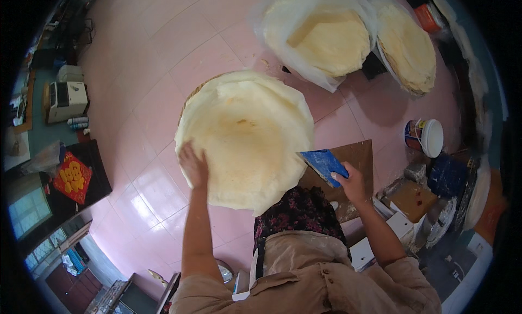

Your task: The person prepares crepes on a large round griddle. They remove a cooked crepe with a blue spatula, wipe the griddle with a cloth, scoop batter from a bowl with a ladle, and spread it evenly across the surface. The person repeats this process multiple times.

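A round stack of thin, pale yellow dough sheets (244, 159) lies before me, its edges soft and wavy. Part of a woven rim (195, 91) shows under its upper left edge. My left hand (194, 163), slightly blurred, rests on the stack's left border with thumb and fingers apart. To the right of the stack, my right hand (351, 181) grips a broad blue scraper (324, 164) with whitish residue along one edge. The scraper's tip reaches the right border of the sheets; whether it touches them I cannot tell.
Two more piles of pale sheets, one wrapped in clear plastic (322, 40) and one beside it (408, 48), stand at upper right. A brown board (359, 163), a white-lidded bucket (431, 138) and flour-dusted equipment (414, 199) are on my right. Pink tiles (163, 81) cover the floor.
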{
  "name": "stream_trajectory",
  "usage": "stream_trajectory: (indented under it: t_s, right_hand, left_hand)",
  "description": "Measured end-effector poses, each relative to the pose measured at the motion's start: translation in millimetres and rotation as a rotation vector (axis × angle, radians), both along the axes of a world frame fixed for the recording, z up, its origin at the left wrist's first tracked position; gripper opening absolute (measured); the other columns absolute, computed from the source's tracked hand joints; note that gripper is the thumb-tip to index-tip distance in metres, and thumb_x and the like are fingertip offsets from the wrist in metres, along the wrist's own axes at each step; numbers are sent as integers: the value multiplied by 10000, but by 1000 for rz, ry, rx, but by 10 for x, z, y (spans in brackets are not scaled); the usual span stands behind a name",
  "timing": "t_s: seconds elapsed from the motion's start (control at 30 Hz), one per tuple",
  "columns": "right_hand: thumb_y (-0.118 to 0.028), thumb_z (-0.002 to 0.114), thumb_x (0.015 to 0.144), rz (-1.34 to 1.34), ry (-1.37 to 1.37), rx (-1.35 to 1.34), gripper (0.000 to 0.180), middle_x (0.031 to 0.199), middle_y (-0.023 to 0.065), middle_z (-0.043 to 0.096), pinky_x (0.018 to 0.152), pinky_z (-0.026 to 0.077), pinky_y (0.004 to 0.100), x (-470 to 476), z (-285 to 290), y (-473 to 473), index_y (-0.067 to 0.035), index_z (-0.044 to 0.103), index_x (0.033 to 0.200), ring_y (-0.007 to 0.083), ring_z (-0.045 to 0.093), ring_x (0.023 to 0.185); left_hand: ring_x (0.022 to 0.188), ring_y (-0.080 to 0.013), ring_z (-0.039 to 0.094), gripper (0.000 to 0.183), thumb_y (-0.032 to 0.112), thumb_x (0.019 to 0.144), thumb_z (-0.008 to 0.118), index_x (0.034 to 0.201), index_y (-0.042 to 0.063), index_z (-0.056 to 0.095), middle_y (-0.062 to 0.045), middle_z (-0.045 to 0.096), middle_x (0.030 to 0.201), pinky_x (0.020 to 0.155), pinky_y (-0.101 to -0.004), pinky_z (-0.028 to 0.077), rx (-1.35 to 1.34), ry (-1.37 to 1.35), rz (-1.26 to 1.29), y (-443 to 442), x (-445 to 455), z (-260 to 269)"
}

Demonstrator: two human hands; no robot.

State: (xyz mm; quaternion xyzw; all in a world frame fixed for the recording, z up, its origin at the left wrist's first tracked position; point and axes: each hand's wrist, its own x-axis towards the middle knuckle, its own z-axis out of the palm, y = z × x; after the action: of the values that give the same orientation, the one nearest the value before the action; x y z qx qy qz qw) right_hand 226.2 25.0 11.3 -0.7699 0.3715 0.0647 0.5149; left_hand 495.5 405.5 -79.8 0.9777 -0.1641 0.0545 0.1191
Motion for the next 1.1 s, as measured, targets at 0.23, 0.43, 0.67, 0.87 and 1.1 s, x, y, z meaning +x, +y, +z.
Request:
stream_trajectory:
  t_s: [0.23,0.43,0.67,0.87,1.1]
  right_hand:
    - [-81,680,833,-205,-46,97,195,823,46,620,690,469,259,-533,134,-6,0,605,995,100,555,742]
    - [-66,673,845,-384,-187,149,185,870,30,613,749,466,249,-1256,249,-46,10,598,996,102,562,798]
    - [-114,696,845,-817,-259,178,281,977,76,652,800,488,297,-2357,612,155,2,614,1087,138,599,865]
    - [-155,738,803,-1117,-664,418,476,1065,72,637,892,465,325,-3720,1222,420,6,550,1210,159,592,961]
    - [-119,690,816,-1226,-119,-426,398,1056,122,654,807,512,360,-5921,2089,964,-58,558,1187,246,636,968]
  left_hand:
    - [1375,-325,270,645,267,889,595,1458,166,309,-121,304,1482,1130,-453,245,65,608,-585,-954,-1922,36]
    - [1414,-324,205,643,228,891,565,1468,147,293,-126,233,1527,1148,-466,187,187,559,-555,-947,-2063,-190]
    - [1373,-354,267,522,253,938,495,1412,61,392,-155,356,1453,1134,-469,212,18,391,-589,-972,-2248,-254]
    - [1346,-427,266,621,27,819,602,1398,43,379,-212,312,1466,1098,-523,257,34,421,-889,-1200,-2820,185]
    - [1247,-425,364,446,94,785,651,1208,20,531,-222,471,1301,1051,-529,308,144,469,-1431,-2080,-4058,248]
